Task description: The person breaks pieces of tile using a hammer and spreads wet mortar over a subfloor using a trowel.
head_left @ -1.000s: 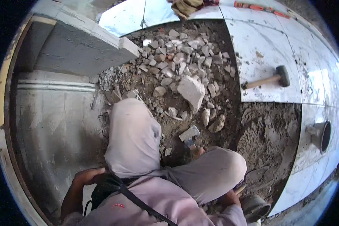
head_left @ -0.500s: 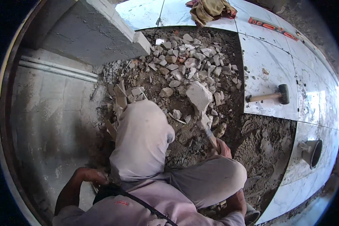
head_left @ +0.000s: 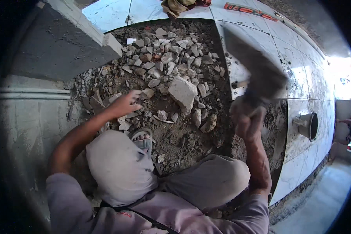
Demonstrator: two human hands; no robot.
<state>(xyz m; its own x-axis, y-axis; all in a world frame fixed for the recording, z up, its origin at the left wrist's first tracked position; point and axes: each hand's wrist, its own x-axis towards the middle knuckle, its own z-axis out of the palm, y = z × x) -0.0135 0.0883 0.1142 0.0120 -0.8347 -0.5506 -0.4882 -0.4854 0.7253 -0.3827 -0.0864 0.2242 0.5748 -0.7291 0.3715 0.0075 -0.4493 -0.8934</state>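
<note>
Trowel [head_left: 257, 63], motion-blurred, hangs near the tiled floor's [head_left: 308, 150] jutting corner; my right hand [head_left: 249, 121] grips its handle, the sensible hold, since I judge it stiff and fairly light. My left hand [head_left: 124, 105] holds nothing, fingers spread. I count one trowel, one bucket [head_left: 309, 126], one large stone [head_left: 182, 93], one level [head_left: 247, 11].

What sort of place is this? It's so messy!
Probably a building site. There are broken stones on bare soil, white tiles covering only part of the ground, and a blurred flat-bladed tool in the person's right hand.
</note>
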